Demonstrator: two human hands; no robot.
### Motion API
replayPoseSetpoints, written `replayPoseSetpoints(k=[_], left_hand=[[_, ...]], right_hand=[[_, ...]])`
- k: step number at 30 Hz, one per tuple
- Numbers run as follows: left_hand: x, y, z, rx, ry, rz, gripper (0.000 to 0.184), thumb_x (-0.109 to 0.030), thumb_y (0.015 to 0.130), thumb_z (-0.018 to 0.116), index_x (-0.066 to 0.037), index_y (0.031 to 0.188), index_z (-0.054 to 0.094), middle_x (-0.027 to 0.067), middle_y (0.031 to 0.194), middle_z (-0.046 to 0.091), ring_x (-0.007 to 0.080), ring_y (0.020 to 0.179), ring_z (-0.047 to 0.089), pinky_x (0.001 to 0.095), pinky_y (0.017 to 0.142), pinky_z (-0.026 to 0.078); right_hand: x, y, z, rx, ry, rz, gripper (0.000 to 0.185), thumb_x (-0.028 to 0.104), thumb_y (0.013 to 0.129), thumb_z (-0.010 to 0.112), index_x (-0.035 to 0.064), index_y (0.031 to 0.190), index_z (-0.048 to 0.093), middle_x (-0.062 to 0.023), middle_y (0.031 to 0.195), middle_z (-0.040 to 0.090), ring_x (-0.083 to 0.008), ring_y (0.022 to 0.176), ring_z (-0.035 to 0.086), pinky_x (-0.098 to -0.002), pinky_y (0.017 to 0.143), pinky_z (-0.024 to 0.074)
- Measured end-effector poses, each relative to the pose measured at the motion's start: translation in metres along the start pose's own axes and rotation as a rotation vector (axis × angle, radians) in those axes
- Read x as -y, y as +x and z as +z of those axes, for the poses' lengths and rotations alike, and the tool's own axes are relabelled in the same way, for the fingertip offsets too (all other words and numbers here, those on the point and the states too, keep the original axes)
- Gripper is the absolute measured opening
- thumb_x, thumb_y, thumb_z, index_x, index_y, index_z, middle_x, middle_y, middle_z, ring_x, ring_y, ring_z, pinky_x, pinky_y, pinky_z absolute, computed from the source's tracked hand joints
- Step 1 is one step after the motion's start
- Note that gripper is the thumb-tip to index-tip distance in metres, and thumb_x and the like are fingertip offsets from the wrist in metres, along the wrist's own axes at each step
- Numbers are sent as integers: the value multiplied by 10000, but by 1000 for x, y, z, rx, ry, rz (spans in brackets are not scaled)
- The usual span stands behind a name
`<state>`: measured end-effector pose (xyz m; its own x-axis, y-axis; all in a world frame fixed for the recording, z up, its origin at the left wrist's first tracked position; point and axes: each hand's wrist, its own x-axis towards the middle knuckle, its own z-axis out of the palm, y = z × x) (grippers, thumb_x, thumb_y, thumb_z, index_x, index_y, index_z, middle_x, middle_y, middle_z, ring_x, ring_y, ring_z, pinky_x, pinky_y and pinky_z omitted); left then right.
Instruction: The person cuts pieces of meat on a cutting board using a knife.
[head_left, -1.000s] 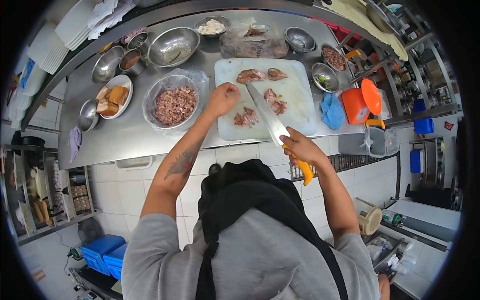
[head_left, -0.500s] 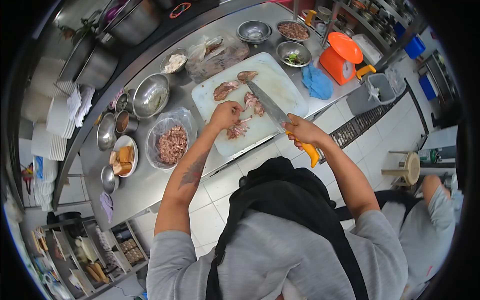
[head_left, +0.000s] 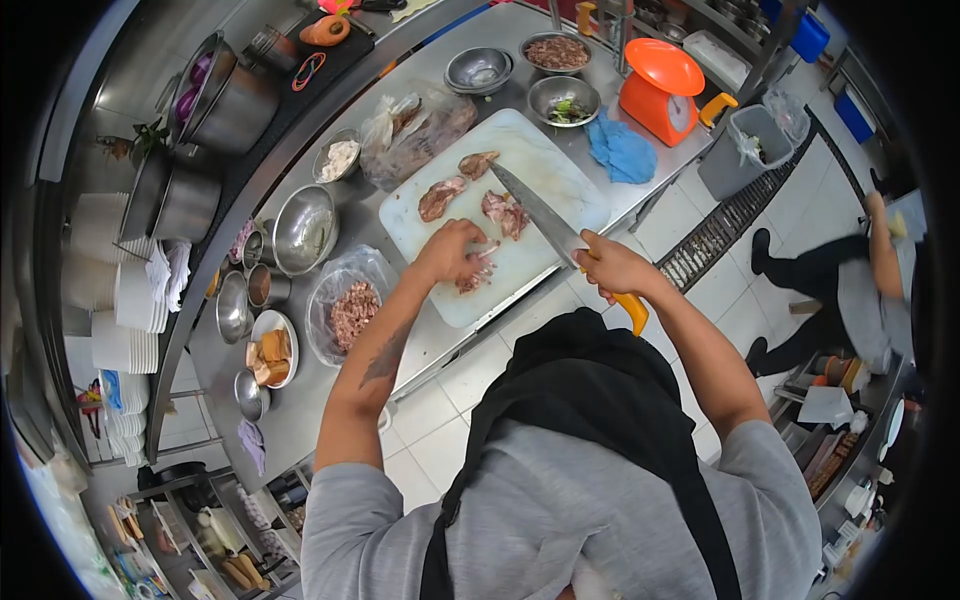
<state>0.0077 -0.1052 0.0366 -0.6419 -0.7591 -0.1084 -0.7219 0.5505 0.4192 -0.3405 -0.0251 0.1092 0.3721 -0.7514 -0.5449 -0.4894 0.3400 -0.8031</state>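
My right hand (head_left: 612, 266) is wrapped around the yellow handle of a large kitchen knife (head_left: 538, 214). Its wide blade slants up and left over the white cutting board (head_left: 560, 165), the tip close to a small piece of meat (head_left: 478, 164). My left hand (head_left: 452, 252) is over the board's lower left, fingers curled around a pale bony scrap (head_left: 486, 247). Beneath those fingers lies a small heap of bony trimmings (head_left: 474, 280), partly covered. A chunk of raw meat (head_left: 505, 214) sits left of the blade, and another meat piece (head_left: 441, 198) lies above my left hand.
Left of the board are a plastic bag of cut meat (head_left: 355, 312), a steel bowl (head_left: 305, 225) and a plate of orange-brown blocks (head_left: 271, 350). Behind it lie a clear bag (head_left: 415, 130) and several bowls. An orange scale (head_left: 660, 92) and blue cloth (head_left: 620, 150) stand right. Another person (head_left: 850, 290) is at right.
My left hand has moved from beside the meat chunk down to the bony trimmings. The knife stays in my right hand at nearly the same spot. The view has shifted, and the other person has moved.
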Motion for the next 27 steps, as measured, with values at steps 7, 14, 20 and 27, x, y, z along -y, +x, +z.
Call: replayPoseSetpoints(k=[7,14,20,27], left_hand=[[-4,-36,-7,159,-37,39,798,-271,721,851,-97,1453,588,131,1324,612,357,1294,539,429,1113,455],[-18,-37,9,-152,14,1,750,-388,740,900,-82,1379,653,132,1301,619,321,1222,572,426,1033,471],[-17,-55,54,-265,-406,-516,686,-396,757,898,-52,1316,698,149,1324,615,327,1211,597,439,1025,488],[-12,-101,43,-470,39,-49,613,-266,765,915,-17,1286,708,151,1186,677,272,967,715,368,869,588]], right_hand=[[5,2,9,39,-56,-8,257,243,1102,476,-7,1117,418,-89,709,517,-186,469,575,-357,414,492],[9,11,27,107,-85,-8,272,261,1100,483,-3,1126,425,-97,719,522,-186,470,578,-357,418,503],[13,11,29,139,-144,-17,302,272,1097,490,-17,1163,430,-97,716,532,-182,470,576,-361,421,505],[19,8,37,110,-469,64,297,245,1066,491,-24,1191,479,-264,798,692,-378,597,695,-503,606,570]])
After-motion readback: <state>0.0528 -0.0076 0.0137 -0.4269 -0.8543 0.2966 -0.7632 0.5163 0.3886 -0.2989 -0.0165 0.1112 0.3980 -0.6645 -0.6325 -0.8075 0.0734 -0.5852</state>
